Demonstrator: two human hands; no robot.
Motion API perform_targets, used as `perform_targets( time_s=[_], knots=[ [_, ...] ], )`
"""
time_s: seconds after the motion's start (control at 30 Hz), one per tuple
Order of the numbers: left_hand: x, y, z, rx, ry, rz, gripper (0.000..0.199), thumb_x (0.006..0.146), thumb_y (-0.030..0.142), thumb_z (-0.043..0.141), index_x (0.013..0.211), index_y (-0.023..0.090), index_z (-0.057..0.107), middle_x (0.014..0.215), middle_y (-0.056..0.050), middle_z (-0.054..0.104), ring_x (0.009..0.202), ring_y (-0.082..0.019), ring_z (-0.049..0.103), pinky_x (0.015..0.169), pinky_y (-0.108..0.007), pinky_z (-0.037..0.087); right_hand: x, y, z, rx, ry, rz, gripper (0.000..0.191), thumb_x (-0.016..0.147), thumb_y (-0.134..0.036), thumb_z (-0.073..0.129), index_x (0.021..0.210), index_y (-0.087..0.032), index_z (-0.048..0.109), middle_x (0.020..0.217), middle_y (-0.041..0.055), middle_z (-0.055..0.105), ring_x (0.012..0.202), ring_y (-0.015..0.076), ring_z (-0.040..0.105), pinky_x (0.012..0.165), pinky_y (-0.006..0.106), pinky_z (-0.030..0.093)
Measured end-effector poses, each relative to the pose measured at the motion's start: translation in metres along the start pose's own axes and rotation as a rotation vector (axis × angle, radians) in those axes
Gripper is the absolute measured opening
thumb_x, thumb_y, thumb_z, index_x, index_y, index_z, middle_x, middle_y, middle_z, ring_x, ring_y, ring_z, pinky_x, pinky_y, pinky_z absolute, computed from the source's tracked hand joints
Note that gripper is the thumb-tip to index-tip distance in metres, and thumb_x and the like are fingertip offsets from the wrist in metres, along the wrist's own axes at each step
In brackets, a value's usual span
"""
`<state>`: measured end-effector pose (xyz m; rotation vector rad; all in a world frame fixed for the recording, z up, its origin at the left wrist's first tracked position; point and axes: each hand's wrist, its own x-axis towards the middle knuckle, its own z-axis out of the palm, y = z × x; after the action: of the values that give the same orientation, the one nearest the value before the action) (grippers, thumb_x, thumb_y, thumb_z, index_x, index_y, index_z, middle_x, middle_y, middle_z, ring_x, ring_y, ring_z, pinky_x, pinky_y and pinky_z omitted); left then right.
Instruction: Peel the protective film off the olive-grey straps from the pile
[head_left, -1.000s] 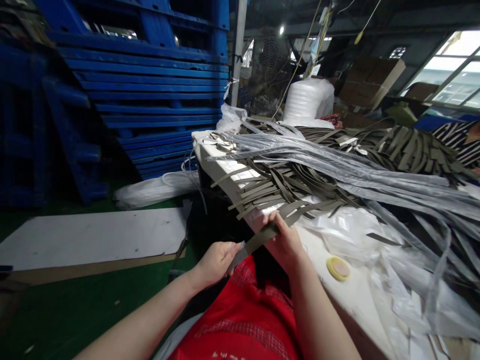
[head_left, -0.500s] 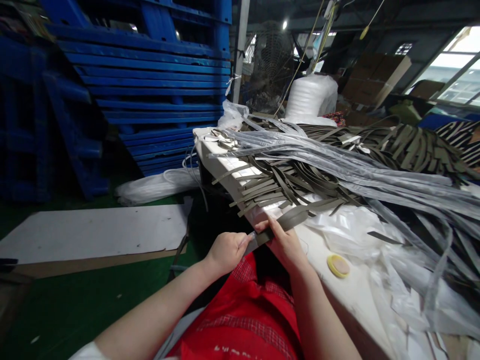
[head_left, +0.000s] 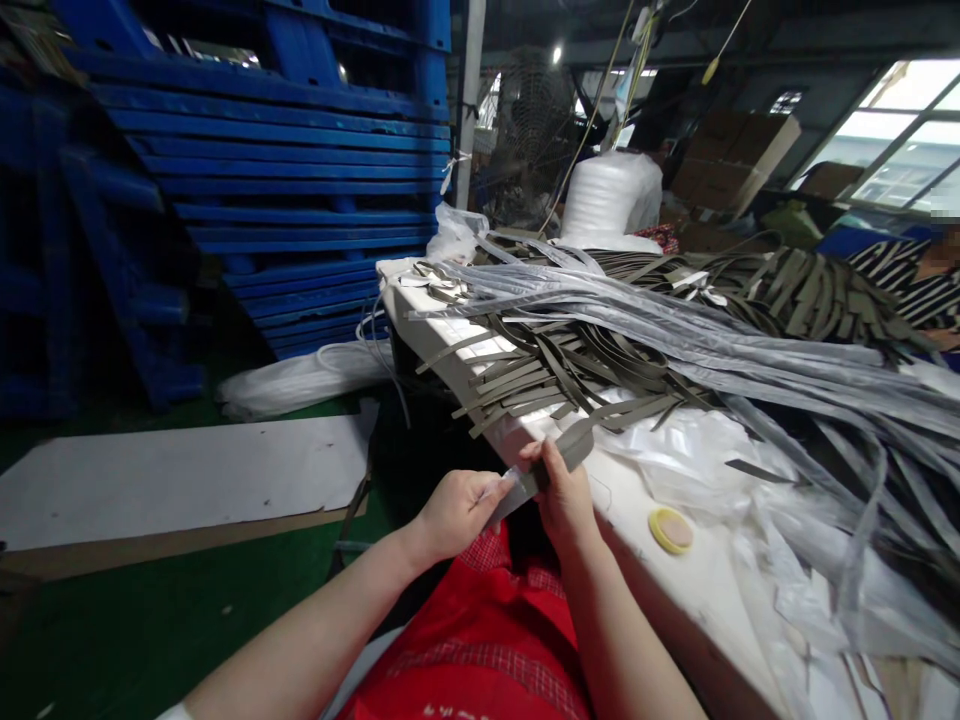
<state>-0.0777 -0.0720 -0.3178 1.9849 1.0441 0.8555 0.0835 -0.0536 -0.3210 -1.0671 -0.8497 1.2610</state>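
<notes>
My left hand (head_left: 459, 510) is closed on the end of a clear plastic sleeve (head_left: 512, 490) in front of the red apron. My right hand (head_left: 564, 495) pinches a flat olive-grey strip (head_left: 574, 446) whose near end lies at the sleeve. Beyond my right hand the strip runs toward the white table (head_left: 622, 500). A pile of similar olive strips (head_left: 517, 385) lies on the table's near left part, with long clear sleeves (head_left: 645, 320) laid across it.
A yellow tape roll (head_left: 670, 531) sits on the table, right of my hands. Blue pallets (head_left: 300, 150) are stacked at the left. Behind the table stands a white foam roll (head_left: 607, 195). Another person's striped sleeve (head_left: 889, 270) shows at the far right.
The sleeve covers more of the strip between my hands, and my right hand has shifted slightly left. The view has turned a little to the right.
</notes>
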Motion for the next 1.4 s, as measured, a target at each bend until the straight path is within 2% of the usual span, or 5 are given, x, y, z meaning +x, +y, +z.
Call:
perform_targets(
  time_s=[0.23,0.5,0.77,1.13,1.4],
  knots=[
    [-0.005,-0.006,0.001,0.133,0.016,0.044,0.052,0.102,0.041,0.025,0.064,0.019,0.052,0.055,0.001,0.054,0.052,-0.011,0.049,0.049,-0.021,0.034,0.005,0.000,0.005,0.083,-0.070,0.071,0.055,0.074,-0.072,0.061,0.063,-0.019,0.054,0.059,-0.0014,0.056,0.038,0.0061,0.029,0.034,0.022,0.017],
    [-0.021,-0.011,-0.005,0.255,0.256,0.195,0.045,0.100,0.039,0.033,0.069,0.022,0.060,0.058,-0.001,0.064,0.051,-0.014,0.059,0.048,-0.022,0.041,-0.017,-0.001,0.030,-0.009,-0.151,-0.163,0.052,0.083,-0.068,0.055,0.067,-0.019,0.062,0.065,0.0011,0.056,0.050,0.0099,0.041,0.044,0.022,0.033],
    [-0.051,-0.027,-0.024,0.184,-0.034,-0.015,0.053,0.101,0.044,0.028,0.070,0.021,0.063,0.056,0.001,0.062,0.047,-0.012,0.057,0.045,-0.020,0.042,0.011,-0.024,-0.001,0.134,0.025,-0.010,0.053,0.073,-0.069,0.064,0.063,-0.022,0.043,0.049,-0.0031,0.056,0.034,0.0073,0.031,0.033,0.022,0.019],
    [0.007,0.002,-0.003,0.320,0.107,0.084,0.048,0.102,0.033,0.027,0.067,0.019,0.057,0.061,-0.001,0.062,0.053,-0.013,0.054,0.053,-0.024,0.036,-0.014,-0.004,0.022,-0.129,-0.085,-0.154,0.057,0.083,-0.071,0.051,0.088,-0.018,0.073,0.053,-0.0025,0.050,0.043,0.0101,0.038,0.040,0.024,0.027],
    [-0.009,-0.008,-0.002,0.380,0.047,0.035,0.051,0.103,0.037,0.026,0.068,0.020,0.060,0.058,0.000,0.061,0.053,-0.013,0.056,0.054,-0.024,0.034,0.012,-0.033,-0.016,0.007,0.138,-0.167,0.052,0.083,-0.066,0.057,0.059,-0.021,0.045,0.075,0.0050,0.068,0.056,0.0126,0.046,0.048,0.024,0.036]
  ],
)
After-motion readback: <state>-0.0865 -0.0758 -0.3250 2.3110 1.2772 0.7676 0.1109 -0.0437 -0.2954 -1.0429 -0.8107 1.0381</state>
